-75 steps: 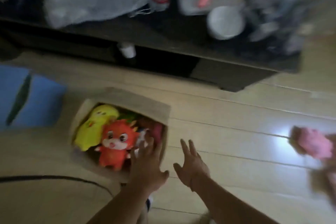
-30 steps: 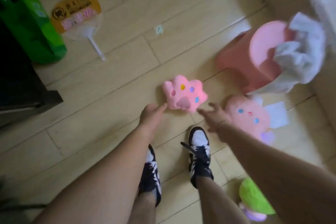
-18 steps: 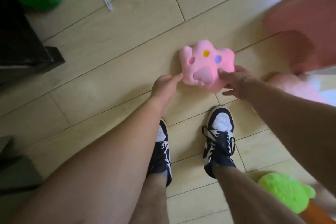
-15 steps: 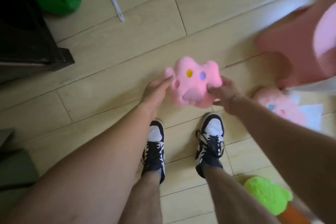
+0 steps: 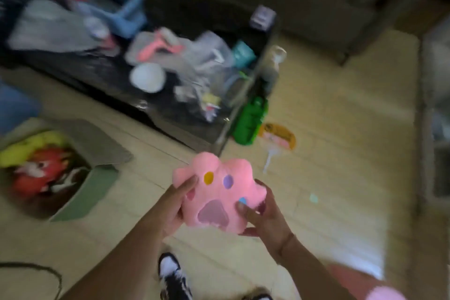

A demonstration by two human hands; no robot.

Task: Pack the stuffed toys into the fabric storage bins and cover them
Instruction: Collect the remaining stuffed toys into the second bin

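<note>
Two hands held the pink paw plush (image 5: 219, 192) in the air above the wooden floor (image 5: 328, 153): the left hand (image 5: 168, 212) gripped its left edge, the right hand (image 5: 261, 217) pinched its right edge. It sat right of the fabric bin (image 5: 92, 185), which already contained toys. The plush looked light, soft and squashable; gripping its outer lobes seemed secure.

A lived-in room of a home: pale wood-plank floor (image 5: 328, 109) and a low dark table (image 5: 136, 95) heaped with household clutter. Beside the table's right end stand a green bag (image 5: 250, 119) and a hand fan (image 5: 277, 140); left of it sits a fabric bin (image 5: 97, 192) of stuffed toys (image 5: 36, 161).
</note>
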